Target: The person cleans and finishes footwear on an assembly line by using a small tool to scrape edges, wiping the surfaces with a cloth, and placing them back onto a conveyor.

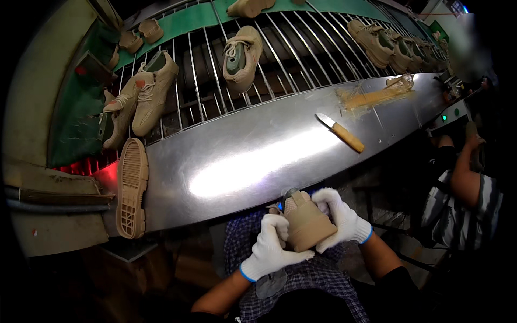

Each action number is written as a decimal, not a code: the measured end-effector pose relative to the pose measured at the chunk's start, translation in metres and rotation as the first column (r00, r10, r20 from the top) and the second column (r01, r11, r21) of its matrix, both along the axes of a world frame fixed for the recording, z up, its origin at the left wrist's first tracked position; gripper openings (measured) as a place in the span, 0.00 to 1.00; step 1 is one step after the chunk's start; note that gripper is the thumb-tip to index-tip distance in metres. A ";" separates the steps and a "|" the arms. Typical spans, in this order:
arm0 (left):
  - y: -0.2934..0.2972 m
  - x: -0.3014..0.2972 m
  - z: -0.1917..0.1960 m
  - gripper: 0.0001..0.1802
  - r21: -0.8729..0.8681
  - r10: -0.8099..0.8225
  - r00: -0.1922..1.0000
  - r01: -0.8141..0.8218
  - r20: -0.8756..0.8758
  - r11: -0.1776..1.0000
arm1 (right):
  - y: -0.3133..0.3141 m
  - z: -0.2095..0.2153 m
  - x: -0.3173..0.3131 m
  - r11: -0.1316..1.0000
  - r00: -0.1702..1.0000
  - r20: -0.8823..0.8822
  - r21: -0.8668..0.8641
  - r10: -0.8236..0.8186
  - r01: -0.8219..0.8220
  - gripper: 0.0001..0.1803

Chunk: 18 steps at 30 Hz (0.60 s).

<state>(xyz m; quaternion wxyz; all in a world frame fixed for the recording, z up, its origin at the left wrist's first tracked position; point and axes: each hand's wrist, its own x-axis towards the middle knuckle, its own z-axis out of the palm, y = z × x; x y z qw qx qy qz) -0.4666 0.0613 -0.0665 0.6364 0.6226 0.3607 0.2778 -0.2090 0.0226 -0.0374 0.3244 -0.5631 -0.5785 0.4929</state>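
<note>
In front of my lap is a tan shoe [308, 225], its heel end turned toward me and its toe end hidden. My left hand [273, 242], in a white knit glove with a blue cuff, is closed on the shoe's left side, thumb by the sole. On the opposite side my right hand [343, 218], gloved the same way, grips it with fingers around the upper. A tan rubber outsole [133, 185] lies tread up at the left end of the metal table [242, 145]. Beyond my hands rests a knife [344, 134] with a wooden handle.
Behind the table runs a rack of metal rods [199, 75] carrying a single tan shoe [242, 56], a pair at left [153, 94] and a row at right [377, 46]. Brown tape [377, 98] sticks to the tabletop. A co-worker's arm [466, 177] shows at far right.
</note>
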 end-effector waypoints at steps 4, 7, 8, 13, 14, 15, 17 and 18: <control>0.020 -0.015 0.002 0.70 0.036 -0.122 0.990 0.124 -0.069 0.992 | -0.028 -0.036 0.012 0.953 0.997 -0.081 -0.304 -0.013 -0.012 0.74; 0.050 -0.038 0.017 0.62 0.160 -0.215 0.964 0.240 -0.157 0.958 | -0.062 -0.098 -0.001 0.832 0.853 -0.473 -0.547 -0.218 -0.091 0.66; 0.058 -0.040 0.023 0.60 0.168 -0.239 0.945 0.279 -0.222 0.946 | -0.061 -0.109 -0.009 0.859 0.835 -0.506 -0.505 -0.214 -0.085 0.64; 0.096 -0.041 0.049 0.57 0.026 -0.398 0.825 0.444 -0.401 0.895 | -0.015 -0.129 -0.027 0.983 0.890 -0.446 -0.100 0.094 -0.154 0.53; 0.095 -0.048 0.052 0.58 -0.006 -0.428 0.871 0.440 -0.241 0.898 | 0.002 -0.130 -0.027 0.981 0.904 -0.385 0.014 0.185 -0.194 0.51; 0.092 -0.048 0.055 0.58 0.055 -0.423 0.901 0.430 -0.096 0.901 | 0.015 -0.119 -0.030 0.964 0.921 -0.288 0.127 0.261 -0.234 0.49; 0.069 -0.045 0.083 0.56 0.153 -0.221 0.964 0.199 0.146 0.968 | 0.046 -0.063 -0.038 0.886 0.932 -0.025 0.321 0.362 -0.335 0.44; 0.062 -0.042 0.104 0.54 0.277 -0.194 0.962 0.136 0.192 0.951 | 0.060 -0.018 -0.044 0.834 0.924 0.135 0.401 0.357 -0.380 0.41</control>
